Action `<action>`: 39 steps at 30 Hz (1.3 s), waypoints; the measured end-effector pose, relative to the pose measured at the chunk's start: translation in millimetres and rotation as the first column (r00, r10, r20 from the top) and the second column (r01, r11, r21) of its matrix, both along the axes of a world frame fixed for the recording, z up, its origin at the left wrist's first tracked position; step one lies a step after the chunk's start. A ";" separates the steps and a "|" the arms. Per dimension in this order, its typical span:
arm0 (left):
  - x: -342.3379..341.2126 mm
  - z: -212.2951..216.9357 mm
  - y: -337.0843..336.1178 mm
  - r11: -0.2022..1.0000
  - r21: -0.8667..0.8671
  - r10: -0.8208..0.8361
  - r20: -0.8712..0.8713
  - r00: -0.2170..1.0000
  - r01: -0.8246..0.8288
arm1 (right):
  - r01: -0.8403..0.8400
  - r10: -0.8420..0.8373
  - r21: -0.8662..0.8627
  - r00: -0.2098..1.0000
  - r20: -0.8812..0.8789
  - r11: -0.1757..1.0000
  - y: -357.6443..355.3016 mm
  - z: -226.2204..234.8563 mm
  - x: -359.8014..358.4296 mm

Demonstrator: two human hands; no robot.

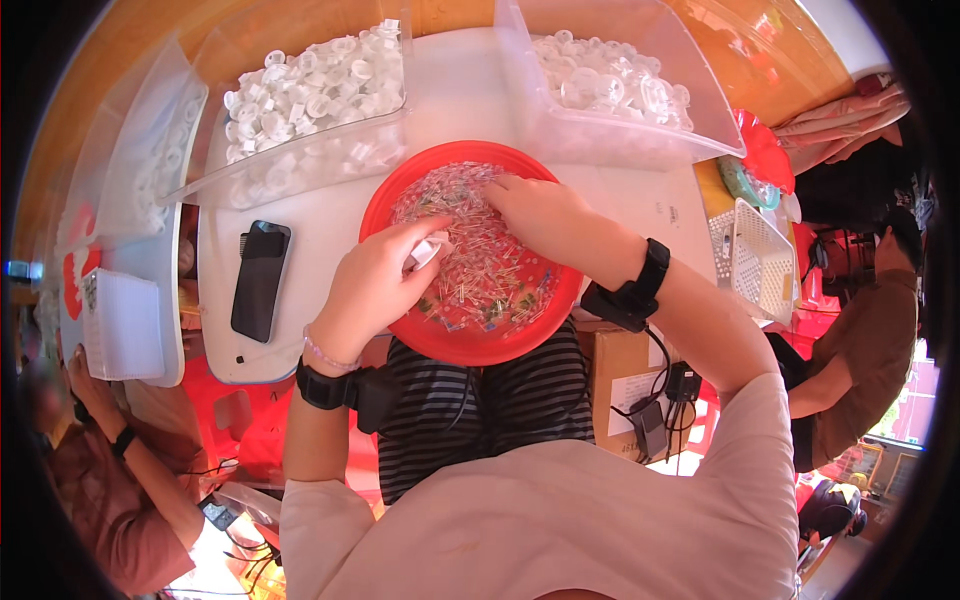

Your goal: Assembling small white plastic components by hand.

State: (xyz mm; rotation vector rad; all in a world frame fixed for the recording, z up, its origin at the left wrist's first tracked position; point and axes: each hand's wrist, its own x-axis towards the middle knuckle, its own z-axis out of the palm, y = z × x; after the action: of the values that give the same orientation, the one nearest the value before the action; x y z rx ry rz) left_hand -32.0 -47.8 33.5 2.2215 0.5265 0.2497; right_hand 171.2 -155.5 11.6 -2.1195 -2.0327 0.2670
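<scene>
A red plastic basin (pixel 375 215) rests at the table's near edge, over my lap. It is heaped with thin, clear little sticks (pixel 470 260), some with coloured tints. At the basin's left side my left hand (pixel 375 280) is closed round a small white plastic piece (pixel 428 250), which shows between thumb and fingers. My right hand (pixel 545 210) reaches over the basin's right rim, its fingers bent together and down at the heap. Its fingertips are partly hidden, so whatever they pinch does not show.
Two clear bins (pixel 375 130) (pixel 640 148) of white plastic pieces stand at the back. A black phone (pixel 262 282) lies on the left of the white table (pixel 460 85). To the right is a white basket (pixel 765 262). Other people (pixel 150 480) (pixel 860 350) sit on both sides.
</scene>
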 end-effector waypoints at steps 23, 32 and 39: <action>73.0 2.0 21.7 0.827 0.468 -0.425 0.160 0.891 0.311 | 0.434 -0.115 -0.385 -0.530 -0.840 0.815 -40.2 15.1 -32.9; 67.6 2.0 20.0 0.612 0.733 -0.504 0.070 0.861 0.298 | 0.154 -0.164 -0.472 -0.808 -0.565 0.868 -43.3 1.2 -26.8; 63.3 1.8 20.4 0.834 0.410 -0.485 0.228 0.845 0.368 | 0.159 -0.157 -0.411 -0.756 -0.636 0.898 -51.2 2.5 -17.1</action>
State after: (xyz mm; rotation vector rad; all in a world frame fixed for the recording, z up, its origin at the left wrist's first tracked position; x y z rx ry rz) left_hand 31.3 -27.4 35.2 2.5036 -0.2316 0.4877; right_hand 154.0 -206.7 14.1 -0.7255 0.0214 1.4826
